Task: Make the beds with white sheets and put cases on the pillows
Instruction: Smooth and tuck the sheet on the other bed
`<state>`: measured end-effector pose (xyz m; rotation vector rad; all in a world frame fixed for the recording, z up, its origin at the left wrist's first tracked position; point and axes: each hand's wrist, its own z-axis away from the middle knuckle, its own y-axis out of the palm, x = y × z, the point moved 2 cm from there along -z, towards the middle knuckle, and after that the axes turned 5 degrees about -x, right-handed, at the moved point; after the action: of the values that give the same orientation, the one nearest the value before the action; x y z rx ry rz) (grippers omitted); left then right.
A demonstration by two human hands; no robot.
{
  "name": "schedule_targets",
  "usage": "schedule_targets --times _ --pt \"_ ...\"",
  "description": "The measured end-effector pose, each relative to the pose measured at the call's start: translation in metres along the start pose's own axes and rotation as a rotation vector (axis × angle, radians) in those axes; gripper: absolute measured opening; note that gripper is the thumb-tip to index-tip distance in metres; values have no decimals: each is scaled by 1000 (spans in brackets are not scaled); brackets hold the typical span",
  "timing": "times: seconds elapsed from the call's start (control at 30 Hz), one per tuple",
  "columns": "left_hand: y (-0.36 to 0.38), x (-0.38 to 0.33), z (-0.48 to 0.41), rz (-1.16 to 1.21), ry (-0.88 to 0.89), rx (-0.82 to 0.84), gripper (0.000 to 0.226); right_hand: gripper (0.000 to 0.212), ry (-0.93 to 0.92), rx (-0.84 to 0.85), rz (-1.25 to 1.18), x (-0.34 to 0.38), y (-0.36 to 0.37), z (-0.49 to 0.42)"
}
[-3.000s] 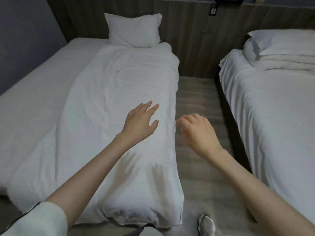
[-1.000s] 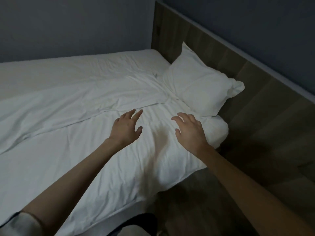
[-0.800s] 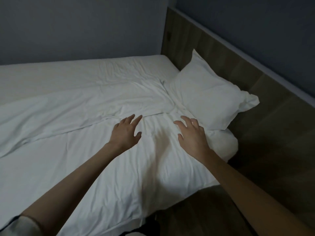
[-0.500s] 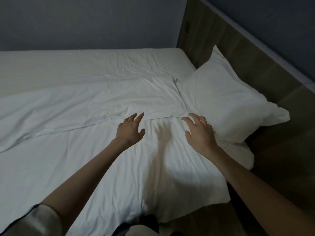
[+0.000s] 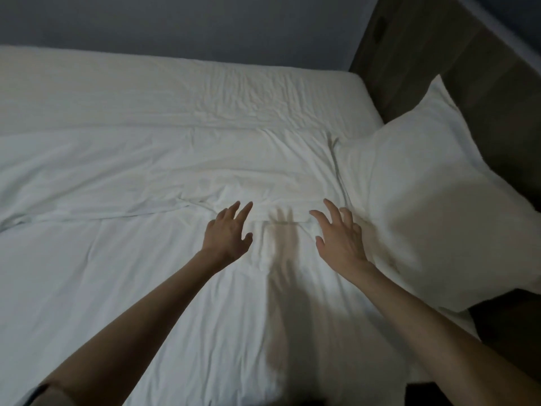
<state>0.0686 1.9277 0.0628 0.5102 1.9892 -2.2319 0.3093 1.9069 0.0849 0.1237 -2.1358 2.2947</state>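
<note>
Head view.

- Sheet (image 5: 140, 288): white and creased, spread over the bed from 6 to 9 o'clock. A long fold (image 5: 164, 210) runs across the middle towards 9.
- Judged light, limp and a bit slippery on itself. It will bunch if pushed, so flat palms for smoothing.
- Best hold for pulling, I'd say, is the fold edge near centre, pinched at two spread points so it lifts evenly.
- Pillow (image 5: 433, 218): at 3 o'clock, already cased, plump and soft, its near corner lying on the sheet. Take it by the corners or the whole body.
- Left hand (image 5: 228, 234): centre, fingers spread and loose, holding nothing.
- Right hand (image 5: 341, 243): just beside the pillow edge, fingers also splayed and empty.
- The shadows between them suggest both hover just over the fold. Contact can't be told.
- Mattress (image 5: 190, 92): covered strip showing at 11 to 12, wrinkled.
- Headboard (image 5: 474, 71): dark wood, at 1 to 2.
- Wall (image 5: 205, 24): grey-blue, at 12, against the bed's far side.
- Dim light.
</note>
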Motion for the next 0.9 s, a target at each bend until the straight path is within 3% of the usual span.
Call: schedule_targets --times 0.43,0.67,0.77,0.9 --pt "171 40 -136 -185 -73 -18 101 93 -71 90 49 -74 166 -147" --pt "222 60 -195 -341 -91 -98 108 96 -93 69 114 -100 226 -195" --pt "219 66 -211 -408 -126 -169 90 82 -99 16 133 -102 230 -208" --pt "203 62 -218 -423 -100 -81 56 70 -169 -47 127 -95 208 -216"
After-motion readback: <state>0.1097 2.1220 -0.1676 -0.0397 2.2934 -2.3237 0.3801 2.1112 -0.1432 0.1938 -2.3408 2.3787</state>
